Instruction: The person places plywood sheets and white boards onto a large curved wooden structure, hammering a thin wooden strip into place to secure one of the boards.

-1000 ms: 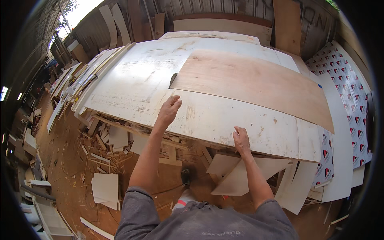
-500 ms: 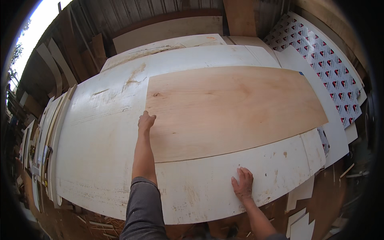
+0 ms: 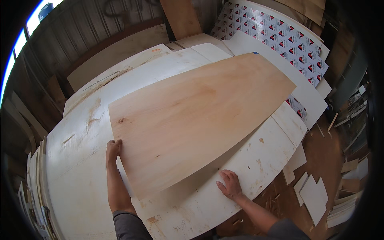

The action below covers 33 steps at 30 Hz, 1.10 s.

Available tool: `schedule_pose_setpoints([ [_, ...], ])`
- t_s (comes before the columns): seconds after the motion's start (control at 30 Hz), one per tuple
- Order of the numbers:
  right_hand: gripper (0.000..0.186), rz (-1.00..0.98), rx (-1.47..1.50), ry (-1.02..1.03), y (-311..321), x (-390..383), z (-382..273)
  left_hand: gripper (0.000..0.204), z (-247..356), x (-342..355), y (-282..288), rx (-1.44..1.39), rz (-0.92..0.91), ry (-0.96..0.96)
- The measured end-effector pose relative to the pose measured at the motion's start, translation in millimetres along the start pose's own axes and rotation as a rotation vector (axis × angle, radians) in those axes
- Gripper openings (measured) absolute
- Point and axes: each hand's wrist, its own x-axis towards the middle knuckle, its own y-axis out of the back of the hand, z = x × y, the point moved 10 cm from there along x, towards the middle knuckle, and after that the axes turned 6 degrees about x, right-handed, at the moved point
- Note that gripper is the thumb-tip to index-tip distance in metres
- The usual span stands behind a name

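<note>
A thin light-brown plywood sheet lies over a larger stained white board. My left hand grips the sheet's left edge, with fingertips on top. That end of the sheet is raised off the white board, and a shadow falls beneath its near edge. My right hand rests palm down on the white board, just in front of the sheet's near edge, fingers spread and holding nothing. A small blue mark shows at the sheet's far corner.
Boards with a printed patterned film are stacked at the far right. White offcuts lie on the brown floor at right. A corrugated metal wall stands behind. More boards are stacked along the left edge.
My left hand has lifted the plywood sheet's left end, which lay flat before. The view has turned to the right. My right hand still rests on the white board.
</note>
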Motion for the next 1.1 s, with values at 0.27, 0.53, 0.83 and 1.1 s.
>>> schedule_pose_setpoints([
  [0.27, 0.055, 0.215, 0.919, -0.302, -20, -36, 97, 0.033, 80, -229, 22, -0.616, 0.002, -0.355],
  [0.53, 0.063, 0.445, 0.984, 0.008, 152, -169, 179, 0.024, -12, -556, -13, -0.855, 0.046, -0.319],
  [0.83, 0.058, 0.244, 1.759, -0.732, 167, -326, 141, 0.017, -281, -772, 24, -0.956, 0.253, -0.056],
  [1.1, 0.049, 0.037, 1.701, -0.739, 104, -451, 23, 0.021, -497, -850, 115, -0.515, 0.440, 0.375],
])
